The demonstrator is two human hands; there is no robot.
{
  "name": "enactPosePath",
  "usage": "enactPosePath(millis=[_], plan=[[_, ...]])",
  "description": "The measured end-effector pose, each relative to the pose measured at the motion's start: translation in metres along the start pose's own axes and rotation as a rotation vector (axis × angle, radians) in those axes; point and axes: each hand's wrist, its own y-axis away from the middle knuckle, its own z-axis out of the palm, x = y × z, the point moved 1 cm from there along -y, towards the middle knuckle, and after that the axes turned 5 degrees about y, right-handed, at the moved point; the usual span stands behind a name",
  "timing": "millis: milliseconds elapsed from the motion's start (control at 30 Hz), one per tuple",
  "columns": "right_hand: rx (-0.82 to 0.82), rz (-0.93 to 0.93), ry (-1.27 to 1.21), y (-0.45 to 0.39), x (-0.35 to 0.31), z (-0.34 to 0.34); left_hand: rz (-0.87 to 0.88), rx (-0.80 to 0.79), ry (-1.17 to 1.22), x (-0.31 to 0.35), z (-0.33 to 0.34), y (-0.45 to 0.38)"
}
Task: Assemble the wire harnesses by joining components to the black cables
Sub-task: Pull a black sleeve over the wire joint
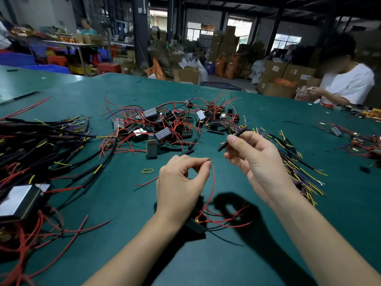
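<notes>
My left hand (181,182) pinches the tip of a thin wire between thumb and forefinger, just above the green table (206,265). A red wire (211,190) rises beside those fingertips and curves down to a small black component (195,226) lying under my left wrist. My right hand (253,157) holds a short black sleeve tube (223,145) between thumb and fingers, tilted, a little up and right of the left fingertips. A second black tube (240,132) shows just above the right thumb.
A heap of grey box components with red wires (165,124) lies ahead. Black cable bundles (41,145) fill the left, and yellow-and-purple-tipped wires (299,168) fan out at the right. A yellow rubber band (147,171) lies nearby. A person in white (346,83) works at the far right.
</notes>
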Motion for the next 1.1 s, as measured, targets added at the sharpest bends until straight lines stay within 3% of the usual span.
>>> enactPosePath(millis=[633, 1100], plan=[[0.041, -0.107, -0.05, 0.003, 0.015, 0.004, -0.083, 0.045, 0.019, -0.002, -0.002, -0.002], [-0.012, -0.151, 0.0, 0.008, 0.026, 0.01, -0.021, 0.03, -0.011, 0.001, -0.002, 0.0]])
